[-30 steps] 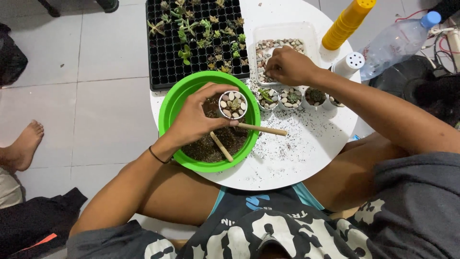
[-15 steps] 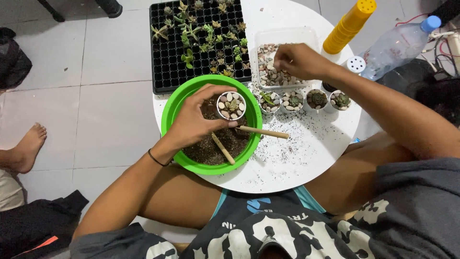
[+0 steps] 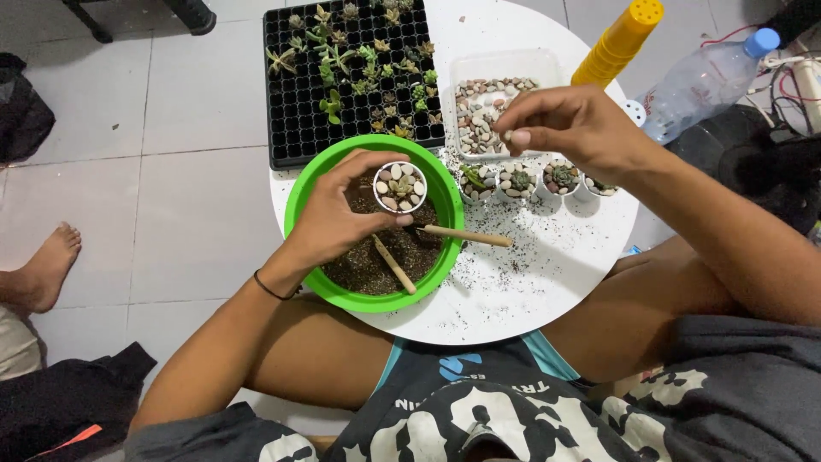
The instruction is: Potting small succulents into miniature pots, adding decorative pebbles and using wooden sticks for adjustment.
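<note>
Left hand [image 3: 338, 218] grips a small white pot [image 3: 399, 186] over the green bowl [image 3: 301, 192]; right hand [image 3: 569, 124] pinches a pebble [image 3: 508, 135].

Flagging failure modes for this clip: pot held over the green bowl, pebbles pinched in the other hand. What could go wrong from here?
1. The right hand pinches pebbles in mid-air, apart from the small white pot; they could drop onto the soil-strewn table.
2. The left hand grips the pot only by its side over the green bowl; a tilt may spill its pebbles into the soil.
3. The wooden stick lying across the bowl's rim could be knocked off.
</note>
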